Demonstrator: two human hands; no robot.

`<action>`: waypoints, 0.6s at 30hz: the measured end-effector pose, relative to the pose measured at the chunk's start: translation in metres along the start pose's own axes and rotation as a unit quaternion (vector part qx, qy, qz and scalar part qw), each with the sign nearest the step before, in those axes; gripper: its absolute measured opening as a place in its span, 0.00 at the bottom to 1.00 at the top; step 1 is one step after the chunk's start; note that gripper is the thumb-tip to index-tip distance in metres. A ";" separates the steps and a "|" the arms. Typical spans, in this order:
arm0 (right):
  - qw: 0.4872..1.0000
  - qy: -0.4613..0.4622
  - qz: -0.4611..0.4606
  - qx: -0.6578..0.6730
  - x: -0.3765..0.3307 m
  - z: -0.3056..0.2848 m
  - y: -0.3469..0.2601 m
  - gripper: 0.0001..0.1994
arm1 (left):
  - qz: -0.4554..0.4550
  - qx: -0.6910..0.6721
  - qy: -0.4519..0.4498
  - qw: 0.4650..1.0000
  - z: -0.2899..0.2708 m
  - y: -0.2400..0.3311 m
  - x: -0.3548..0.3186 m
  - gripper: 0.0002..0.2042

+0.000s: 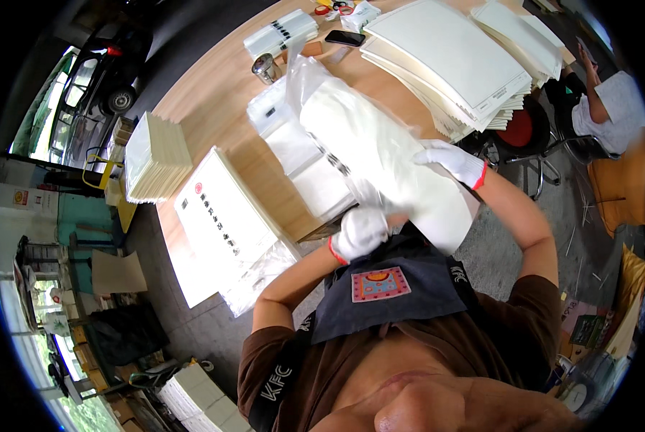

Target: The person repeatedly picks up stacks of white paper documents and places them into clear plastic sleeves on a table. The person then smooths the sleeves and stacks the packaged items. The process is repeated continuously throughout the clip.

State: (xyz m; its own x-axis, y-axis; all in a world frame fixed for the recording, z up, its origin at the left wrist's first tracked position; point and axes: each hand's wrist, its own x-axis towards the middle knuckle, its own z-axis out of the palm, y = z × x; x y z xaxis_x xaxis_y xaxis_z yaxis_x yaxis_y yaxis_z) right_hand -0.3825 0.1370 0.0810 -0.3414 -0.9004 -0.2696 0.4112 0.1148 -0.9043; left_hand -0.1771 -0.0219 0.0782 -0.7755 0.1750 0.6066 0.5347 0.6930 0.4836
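A bowed stack of white paper sheets (437,205) is partly inside a clear plastic bag (337,108), tilted over the table's near edge in front of my apron. My right hand (452,162), in a white glove with a red cuff, grips the stack's right edge, fingers lying on top and thumb hidden. Gloved the same way, my left hand (362,234) is closed at the bag's lower left side by the opening. Motion blurs it slightly, and what its fingers pinch is hidden. Beneath the bag lie more flat clear bags (311,169).
On the wooden table (214,108) are a printed paper stack (221,209), a tall sheet pile (157,158), large sheet stacks (444,50), a metal cup (266,68), a phone (344,38) and a wrapped bundle (280,34). Another person (610,108) sits at the right.
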 end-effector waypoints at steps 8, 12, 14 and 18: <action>0.836 0.064 -0.172 -0.517 0.121 0.032 0.059 0.18 | -0.015 -0.025 0.004 1.000 -0.008 0.012 0.096 0.21; 0.730 0.165 -0.180 -0.638 0.116 0.078 0.071 0.19 | -0.125 -0.080 -0.045 0.988 0.002 0.006 0.077 0.24; 0.718 0.120 -0.061 -0.683 0.074 0.107 0.062 0.20 | -0.207 0.045 -0.026 0.977 -0.001 -0.025 0.049 0.16; 0.669 0.187 -0.412 -0.590 -0.008 0.101 0.079 0.28 | -0.337 0.055 -0.024 0.939 -0.019 -0.016 0.013 0.09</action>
State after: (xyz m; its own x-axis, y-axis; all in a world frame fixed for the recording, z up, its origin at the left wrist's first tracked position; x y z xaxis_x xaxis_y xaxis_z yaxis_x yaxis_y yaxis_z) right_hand -0.2618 0.1111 0.0455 -0.3197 -0.7199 0.6161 -0.9244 0.0943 -0.3696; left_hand -0.1892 -0.0443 0.0906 -0.9411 -0.3007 0.1548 -0.1200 0.7247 0.6785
